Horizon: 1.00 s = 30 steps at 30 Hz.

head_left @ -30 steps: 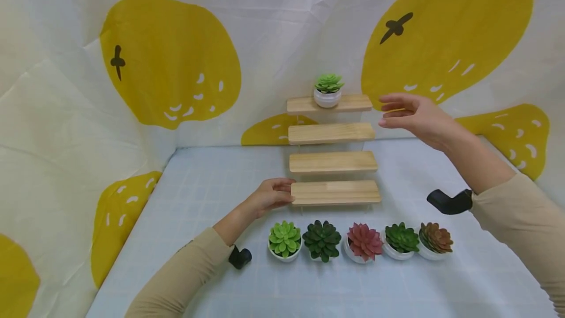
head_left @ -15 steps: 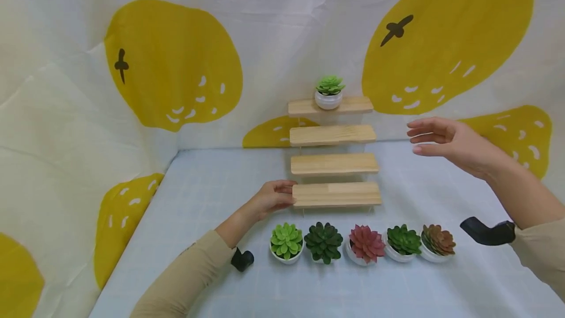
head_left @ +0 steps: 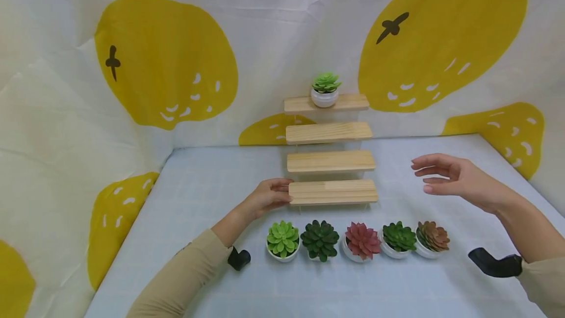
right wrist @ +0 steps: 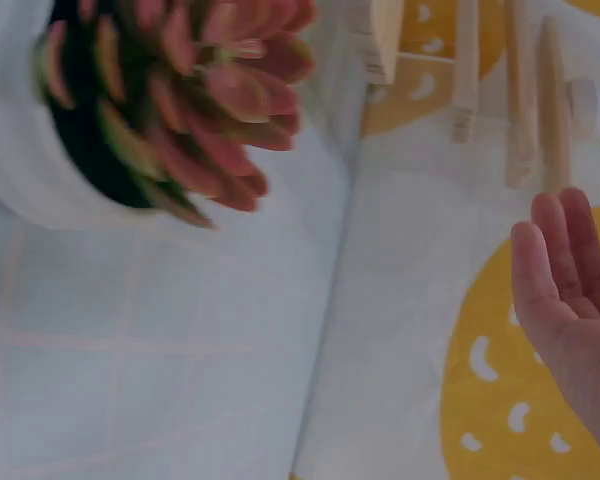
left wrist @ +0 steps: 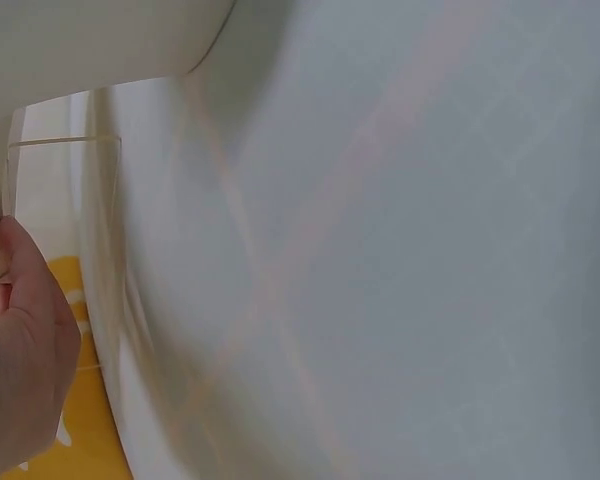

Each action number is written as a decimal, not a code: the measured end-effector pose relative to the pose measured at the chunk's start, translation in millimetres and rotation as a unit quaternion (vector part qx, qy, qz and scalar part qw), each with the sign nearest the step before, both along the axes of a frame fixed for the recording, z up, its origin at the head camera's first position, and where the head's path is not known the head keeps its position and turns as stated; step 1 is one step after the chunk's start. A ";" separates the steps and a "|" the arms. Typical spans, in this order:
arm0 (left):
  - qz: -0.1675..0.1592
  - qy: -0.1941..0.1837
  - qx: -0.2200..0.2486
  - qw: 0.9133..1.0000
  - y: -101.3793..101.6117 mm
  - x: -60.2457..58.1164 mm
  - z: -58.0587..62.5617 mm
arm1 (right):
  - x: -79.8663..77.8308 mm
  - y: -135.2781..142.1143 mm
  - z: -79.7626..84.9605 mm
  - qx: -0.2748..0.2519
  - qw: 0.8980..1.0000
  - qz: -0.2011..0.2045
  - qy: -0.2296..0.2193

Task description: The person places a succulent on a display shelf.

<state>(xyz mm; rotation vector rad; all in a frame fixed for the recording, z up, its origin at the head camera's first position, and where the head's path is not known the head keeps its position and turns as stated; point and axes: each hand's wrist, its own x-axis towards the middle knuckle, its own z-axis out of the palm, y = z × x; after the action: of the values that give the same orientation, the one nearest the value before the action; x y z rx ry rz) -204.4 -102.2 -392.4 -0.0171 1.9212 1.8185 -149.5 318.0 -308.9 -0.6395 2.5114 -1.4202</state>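
My left hand grips the left end of the lowest wooden board of a four-step display stand; the left wrist view shows the fingers at the board's edge beside a clear support. On the top board sits a light green succulent in a white pot. My right hand hangs in the air right of the stand, holding nothing, fingers loosely bent. Below it and to the left stands a brown-red succulent, large in the right wrist view.
In front of the stand, potted succulents form a row: bright green, dark green, red and mid-green, besides the brown-red one. A white cloth with yellow fruit shapes hangs behind the pale checked table.
My right hand has moved down and to the right, away from the top of the stand. My left hand keeps its hold on the lowest board, and the pots stand where they were.
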 end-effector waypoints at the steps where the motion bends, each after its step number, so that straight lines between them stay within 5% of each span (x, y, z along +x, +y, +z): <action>1: 0.001 -0.001 -0.001 1.000 -0.3 -0.4 -0.8 | 1.5 0.9 -4.6 -0.004 1.000 0.004 -0.010; 13: 0.012 -0.009 0.007 1.000 0.9 -2.8 -6.9 | 16.7 20.9 -41.9 -0.050 0.994 0.052 -0.080; 30: 0.022 -0.016 0.014 1.000 2.9 -1.1 -6.8 | 28.5 44.9 -73.3 -0.073 0.976 0.097 -0.180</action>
<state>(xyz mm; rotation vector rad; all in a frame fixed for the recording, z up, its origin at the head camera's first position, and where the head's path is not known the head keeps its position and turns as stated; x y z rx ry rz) -205.6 -99.3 -399.3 -0.0776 1.8867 1.8632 -121.0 363.0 -382.2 -0.5725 2.0270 -1.5029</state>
